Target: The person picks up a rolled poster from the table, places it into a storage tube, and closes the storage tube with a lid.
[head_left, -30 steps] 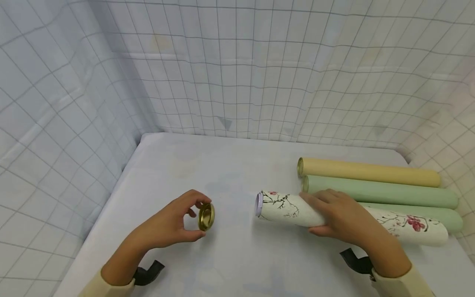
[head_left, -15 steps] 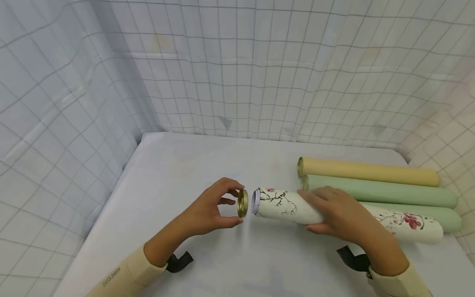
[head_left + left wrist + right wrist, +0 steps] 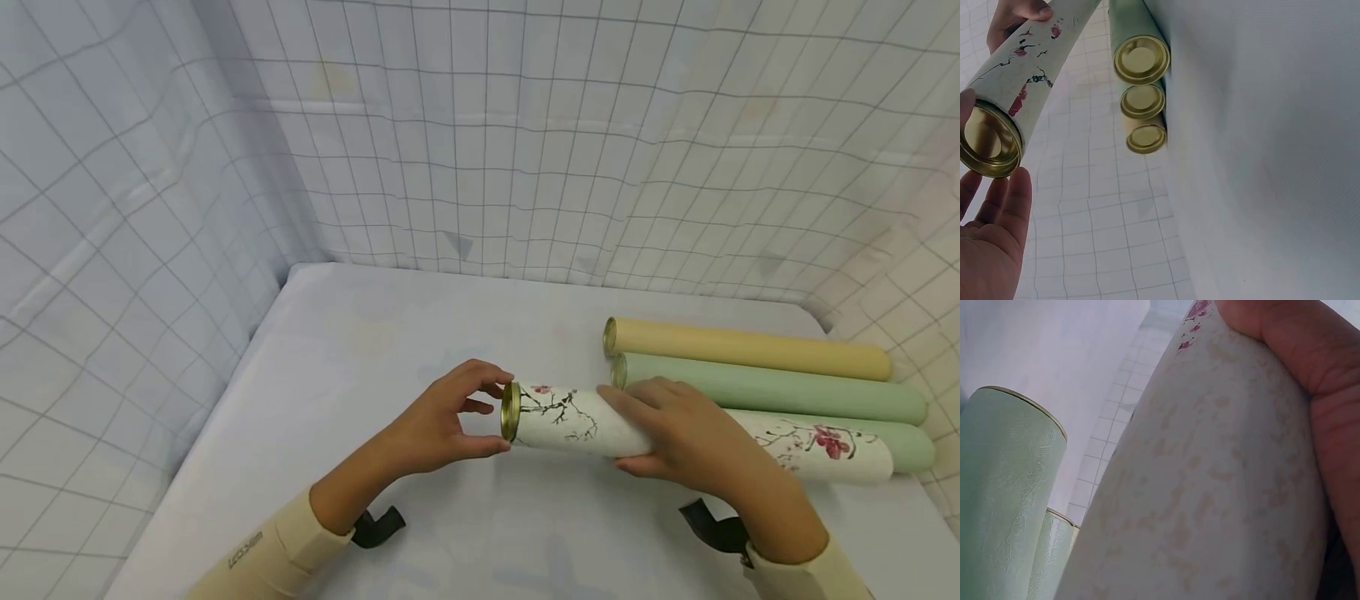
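Observation:
A white cardboard tube (image 3: 558, 421) printed with dark branches and red blossoms slants across the right half of the head view. My right hand (image 3: 686, 433) grips it from above near its middle, thumb on the near side. At the tube's left end sits a gold metal lid (image 3: 510, 412), and my left hand (image 3: 453, 421) pinches its rim between thumb and fingers. In the left wrist view the lid (image 3: 988, 140) lies against the tube's end, its recessed face toward the camera. Whether it is fully seated cannot be seen.
Behind the printed tube lie a yellow tube (image 3: 750, 346), a green tube (image 3: 772, 387) and another green tube (image 3: 911, 446), partly hidden. Gold lids close their left ends. A white cloth covers the table (image 3: 360, 333), and grid-patterned sheets (image 3: 487, 167) hang around it.
My left hand has carried the gold lid rightward from a spot apart from the tube to its open left end. The right hand keeps its grip, with the tube shifted only slightly.

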A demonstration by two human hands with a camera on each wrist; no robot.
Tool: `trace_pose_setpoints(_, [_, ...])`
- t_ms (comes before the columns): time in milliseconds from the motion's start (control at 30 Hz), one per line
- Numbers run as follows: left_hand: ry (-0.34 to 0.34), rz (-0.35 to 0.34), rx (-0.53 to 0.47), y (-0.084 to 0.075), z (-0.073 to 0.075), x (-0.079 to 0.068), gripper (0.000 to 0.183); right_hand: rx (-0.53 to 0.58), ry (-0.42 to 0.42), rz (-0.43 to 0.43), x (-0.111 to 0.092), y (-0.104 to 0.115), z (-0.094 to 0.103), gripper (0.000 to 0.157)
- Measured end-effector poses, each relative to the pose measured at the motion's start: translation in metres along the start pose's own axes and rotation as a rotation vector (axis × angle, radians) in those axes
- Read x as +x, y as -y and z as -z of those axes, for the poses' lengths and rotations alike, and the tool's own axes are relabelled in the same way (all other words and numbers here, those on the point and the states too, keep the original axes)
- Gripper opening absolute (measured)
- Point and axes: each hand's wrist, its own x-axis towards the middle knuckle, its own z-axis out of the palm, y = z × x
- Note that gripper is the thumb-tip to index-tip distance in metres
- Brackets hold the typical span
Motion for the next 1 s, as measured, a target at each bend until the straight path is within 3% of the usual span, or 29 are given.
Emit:
trace_pose_setpoints(167, [-0.001,0.015,0.026,-0.001,-0.002,0.001,0.073,0.006,0.003,-0.002,-0.001,0.000,0.000,0.082])
trace_pose_setpoints(700, [0.000,-0.031,-0.062,-0.002,-0.005,-0.003,0.068,0.033,-0.076,0.074,0.002,0.000,0.000,0.070])
trace_pose_setpoints(1000, [-0.039,-0.061,-0.049,-0.003,-0.003,-0.001,0.069,0.048,-0.051,0.093,0.009,-0.002,-0.001,0.071])
